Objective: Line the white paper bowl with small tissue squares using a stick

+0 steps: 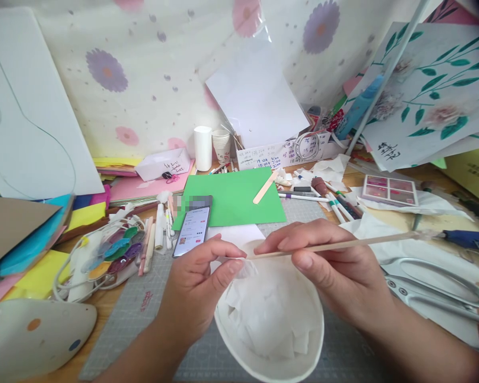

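My right hand (339, 266) grips a thin wooden stick (367, 242) between thumb and fingers. The stick lies almost level and its left end reaches my left hand (195, 287). There my left thumb and forefinger pinch a small thin white piece of tissue (247, 268) against the stick's tip. Just below both hands stands a white bowl (320, 335) with torn white tissue pieces (271, 319) inside it. Its far rim is partly hidden by my hands. The bowl rests on a grey cutting mat (143, 319).
A phone (193, 226) leans near green card (227, 205) with a flat wooden stick (265, 186) on it. Scissors (431, 287) and a blue-handled tool (467, 239) lie right. Paint pots (115, 250) and a white device (43, 335) stand left. Markers (339, 205) lie behind.
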A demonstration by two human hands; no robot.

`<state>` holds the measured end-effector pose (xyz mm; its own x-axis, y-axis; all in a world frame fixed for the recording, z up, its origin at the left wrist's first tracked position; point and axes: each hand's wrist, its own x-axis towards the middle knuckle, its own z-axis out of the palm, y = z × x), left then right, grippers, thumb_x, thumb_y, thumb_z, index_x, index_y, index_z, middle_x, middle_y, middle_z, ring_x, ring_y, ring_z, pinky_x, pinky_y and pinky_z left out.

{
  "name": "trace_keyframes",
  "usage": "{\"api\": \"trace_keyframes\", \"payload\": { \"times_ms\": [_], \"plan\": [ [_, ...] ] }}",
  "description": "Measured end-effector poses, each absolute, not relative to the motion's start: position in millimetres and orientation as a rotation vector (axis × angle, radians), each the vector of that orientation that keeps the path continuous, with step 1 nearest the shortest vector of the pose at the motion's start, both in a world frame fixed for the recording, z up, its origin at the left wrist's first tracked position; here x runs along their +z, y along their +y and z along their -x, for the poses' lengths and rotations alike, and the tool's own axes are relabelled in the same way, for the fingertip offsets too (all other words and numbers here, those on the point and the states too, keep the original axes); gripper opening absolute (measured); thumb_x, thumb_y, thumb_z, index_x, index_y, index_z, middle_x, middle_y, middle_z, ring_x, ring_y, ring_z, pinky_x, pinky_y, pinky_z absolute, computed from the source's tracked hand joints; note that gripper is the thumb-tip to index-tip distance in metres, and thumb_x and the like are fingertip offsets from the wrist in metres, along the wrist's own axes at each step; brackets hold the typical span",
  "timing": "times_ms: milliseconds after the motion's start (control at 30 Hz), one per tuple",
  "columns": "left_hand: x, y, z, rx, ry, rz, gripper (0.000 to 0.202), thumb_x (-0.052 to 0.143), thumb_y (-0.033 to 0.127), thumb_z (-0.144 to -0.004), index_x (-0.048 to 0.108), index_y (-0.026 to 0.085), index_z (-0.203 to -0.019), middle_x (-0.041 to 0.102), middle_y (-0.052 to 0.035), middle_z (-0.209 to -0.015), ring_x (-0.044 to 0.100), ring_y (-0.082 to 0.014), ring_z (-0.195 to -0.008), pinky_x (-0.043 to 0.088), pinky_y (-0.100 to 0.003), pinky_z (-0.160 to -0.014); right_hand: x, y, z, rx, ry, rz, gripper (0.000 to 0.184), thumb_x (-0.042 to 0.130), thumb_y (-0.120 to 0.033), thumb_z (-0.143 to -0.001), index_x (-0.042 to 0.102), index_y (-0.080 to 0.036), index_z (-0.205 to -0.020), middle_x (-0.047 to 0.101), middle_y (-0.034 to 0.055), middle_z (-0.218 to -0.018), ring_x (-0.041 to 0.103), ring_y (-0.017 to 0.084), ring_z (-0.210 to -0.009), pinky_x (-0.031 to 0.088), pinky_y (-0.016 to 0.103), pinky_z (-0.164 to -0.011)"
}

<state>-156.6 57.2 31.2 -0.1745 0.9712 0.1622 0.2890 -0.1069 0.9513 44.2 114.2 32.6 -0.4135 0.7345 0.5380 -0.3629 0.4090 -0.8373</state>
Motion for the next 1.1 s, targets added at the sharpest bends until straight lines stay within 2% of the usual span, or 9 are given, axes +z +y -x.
{"api": "trace_keyframes", "payload": {
  "times_ms": [233,300,367,467,533,867,1100],
  "plan": [
    [32.6,57.9,156.5,1.301,1.511,-1.421,0.011,0.070,0.029,-0.081,0.076,0.022,-0.075,0.074,-0.0019,-0.075,0.066,-0.0196,-0.073,0.054,-0.033,-0.077,34.1,114.2,-43.8,1.205,-1.610,0.371,0.010,0.066,-0.027,-0.097,0.075,-0.028,-0.101,0.082,0.0051,-0.097,0.079,0.022,-0.093,0.066,0.033,-0.082],
    [32.4,57.8,156.4,1.309,1.501,-1.424,0.011,0.070,0.029,-0.081,0.075,0.022,-0.075,0.074,-0.0014,-0.074,0.066,-0.0193,-0.072,0.053,-0.035,-0.083,34.5,114.3,-44.2,1.205,-1.609,0.365,0.010,0.066,-0.027,-0.097,0.075,-0.028,-0.102,0.082,0.0051,-0.098,0.079,0.022,-0.093,0.066,0.033,-0.081],
    [32.0,57.4,156.1,1.317,1.485,-1.428,0.010,0.070,0.028,-0.081,0.075,0.023,-0.074,0.074,-0.0005,-0.074,0.066,-0.0192,-0.074,0.050,-0.039,-0.096,34.3,114.2,-44.7,1.205,-1.612,0.360,0.011,0.066,-0.027,-0.097,0.075,-0.029,-0.103,0.082,0.0051,-0.099,0.078,0.022,-0.094,0.066,0.033,-0.082],
    [31.5,56.6,156.0,1.332,1.464,-1.423,0.010,0.070,0.027,-0.082,0.074,0.024,-0.073,0.075,0.0012,-0.074,0.067,-0.0188,-0.075,0.039,-0.044,-0.113,33.6,113.8,-45.3,1.215,-1.622,0.349,0.012,0.065,-0.025,-0.098,0.075,-0.029,-0.104,0.082,0.0047,-0.100,0.078,0.021,-0.096,0.065,0.033,-0.084],
    [31.1,56.4,156.3,1.342,1.455,-1.421,0.010,0.070,0.026,-0.082,0.075,0.025,-0.073,0.075,0.0024,-0.073,0.067,-0.0178,-0.075,0.033,-0.044,-0.119,33.5,113.4,-45.4,1.219,-1.629,0.337,0.013,0.065,-0.023,-0.098,0.075,-0.028,-0.105,0.081,0.0043,-0.100,0.077,0.020,-0.096,0.064,0.031,-0.085],
    [29.6,55.9,157.1,1.350,1.442,-1.421,0.010,0.070,0.025,-0.082,0.074,0.025,-0.074,0.073,0.0041,-0.071,0.065,-0.0161,-0.071,0.031,-0.043,-0.121,32.1,111.2,-45.4,1.219,-1.634,0.341,0.014,0.066,-0.022,-0.097,0.075,-0.029,-0.105,0.081,0.0044,-0.101,0.077,0.020,-0.097,0.063,0.032,-0.085],
    [27.9,53.9,159.5,1.321,1.440,-1.433,0.012,0.068,0.027,-0.085,0.075,0.026,-0.076,0.072,0.0057,-0.071,0.065,-0.0150,-0.071,0.030,-0.042,-0.122,30.8,113.2,-45.9,1.225,-1.613,0.292,0.018,0.064,-0.019,-0.098,0.073,-0.028,-0.109,0.080,0.0031,-0.103,0.075,0.016,-0.098,0.061,0.026,-0.087]
  ]
}}
